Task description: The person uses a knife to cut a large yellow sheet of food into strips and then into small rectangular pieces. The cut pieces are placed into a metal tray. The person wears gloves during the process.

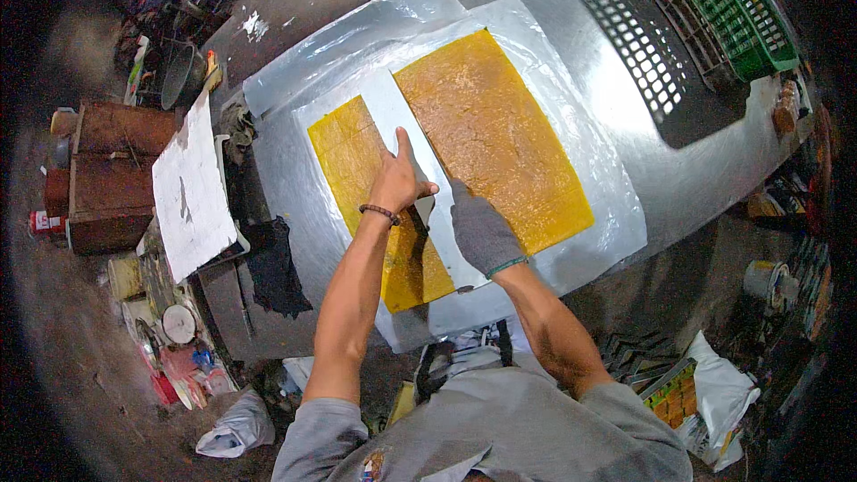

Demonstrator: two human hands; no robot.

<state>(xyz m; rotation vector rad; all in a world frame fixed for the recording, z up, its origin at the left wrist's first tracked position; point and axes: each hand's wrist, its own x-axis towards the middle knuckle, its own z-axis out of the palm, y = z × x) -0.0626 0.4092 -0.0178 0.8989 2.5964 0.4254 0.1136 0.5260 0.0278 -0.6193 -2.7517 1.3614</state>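
My bare left hand (397, 177), with a beaded bracelet at the wrist, has its index finger and thumb spread over a pale flat strip (402, 117) and the smaller yellow-brown slab (348, 140). My right hand (483, 227) wears a grey knit glove and is closed at the lower left edge of the larger yellow-brown slab (499, 140). A long thin dark edge, perhaps a blade, runs up from it along that slab's left side; its handle is hidden in the glove. Both slabs lie on clear plastic sheeting (616, 214).
The sheeting covers part of a metal table (710, 167). Green plastic crates (726, 13) stand at upper right. A white board (191, 194) and a black cloth (278, 268) are at left, near a brown wooden box (110, 194). Plastic bags (238, 425) lie below.
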